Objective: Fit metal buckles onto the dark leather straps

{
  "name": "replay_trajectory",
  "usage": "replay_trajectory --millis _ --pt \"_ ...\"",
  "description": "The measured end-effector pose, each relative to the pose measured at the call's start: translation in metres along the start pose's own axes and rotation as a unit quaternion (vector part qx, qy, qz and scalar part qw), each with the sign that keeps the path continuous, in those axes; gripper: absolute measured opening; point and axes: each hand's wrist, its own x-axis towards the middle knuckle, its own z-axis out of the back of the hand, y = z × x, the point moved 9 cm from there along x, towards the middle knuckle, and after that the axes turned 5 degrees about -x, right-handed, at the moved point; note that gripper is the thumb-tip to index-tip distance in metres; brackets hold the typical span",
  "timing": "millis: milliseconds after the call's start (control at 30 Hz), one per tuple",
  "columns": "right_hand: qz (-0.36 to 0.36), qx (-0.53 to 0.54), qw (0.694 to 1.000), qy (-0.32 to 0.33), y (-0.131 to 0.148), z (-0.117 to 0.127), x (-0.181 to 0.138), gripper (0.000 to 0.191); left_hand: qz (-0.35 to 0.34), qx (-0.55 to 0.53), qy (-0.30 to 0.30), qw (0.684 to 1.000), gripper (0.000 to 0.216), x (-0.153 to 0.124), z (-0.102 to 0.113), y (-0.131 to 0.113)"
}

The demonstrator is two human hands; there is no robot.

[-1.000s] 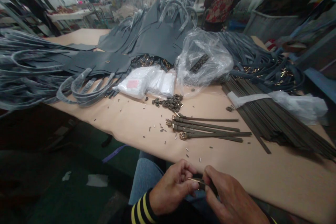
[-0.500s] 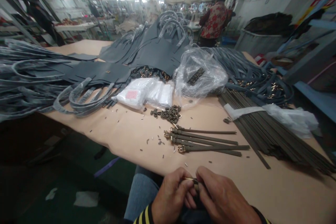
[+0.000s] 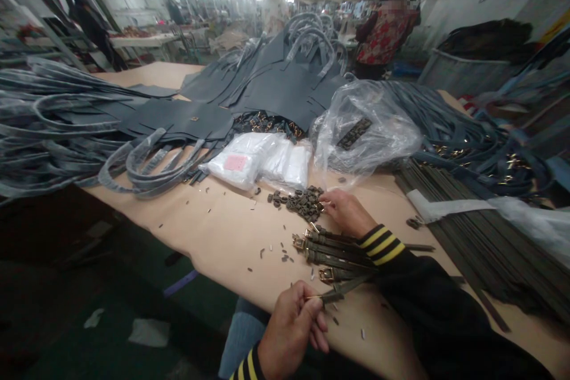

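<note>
My left hand [image 3: 294, 323] is closed on the end of a thin olive strap [image 3: 345, 290] with a gold buckle, near the table's front edge. My right hand [image 3: 345, 211] reaches forward over a row of finished buckled straps [image 3: 332, 248]. Its fingertips are pinched at a small pile of dark strap loops [image 3: 303, 202]; whether a loop is between them I cannot make out. Small loose bits lie scattered on the tan table [image 3: 222, 231] around the straps.
White packets [image 3: 256, 160] and a clear plastic bag [image 3: 367, 130] lie behind the loop pile. Grey bag handles [image 3: 142, 163] and leather panels [image 3: 267, 89] fill the left and back. A bundle of long olive strips [image 3: 472, 231] lies at right. A person in a red patterned top [image 3: 385, 32] stands far back.
My right hand has let go of the strap and reached forward to the pile of loops. My left hand has stayed near the table edge, still holding the strap.
</note>
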Motion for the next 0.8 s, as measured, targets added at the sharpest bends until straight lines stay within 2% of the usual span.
replay_trajectory --millis 133,200,300,433,500,600,700,800 --pt "0.007 0.005 1.000 0.012 0.005 -0.014 0.009 0.018 0.006 -0.002 -0.006 1.000 0.039 -0.001 0.002 0.000" --pt "0.000 0.015 1.000 0.005 0.005 -0.008 0.008 0.017 0.006 -0.001 -0.008 1.000 0.038 -0.001 0.002 0.000" --pt "-0.019 0.044 0.999 -0.018 0.002 0.014 -0.005 0.018 0.001 -0.005 -0.011 1.000 0.036 -0.001 0.003 0.001" --pt "-0.046 0.118 0.992 -0.006 0.007 0.042 -0.050 0.017 -0.004 -0.013 -0.013 1.000 0.035 0.000 0.003 0.001" --pt "-0.089 0.211 0.973 0.040 0.010 0.038 -0.081 0.016 -0.011 -0.008 -0.013 1.000 0.034 -0.001 0.002 -0.001" --pt "-0.130 0.283 0.946 0.093 0.020 0.021 -0.126 0.016 -0.023 0.000 -0.008 1.000 0.032 -0.004 -0.004 -0.002" --pt "-0.155 0.321 0.930 0.096 0.026 0.007 -0.154 0.016 -0.036 0.015 -0.001 0.999 0.030 -0.010 -0.012 -0.003" --pt "-0.188 0.367 0.908 0.075 0.028 0.002 -0.169 0.016 -0.044 0.031 -0.003 0.999 0.028 -0.016 -0.017 -0.003"
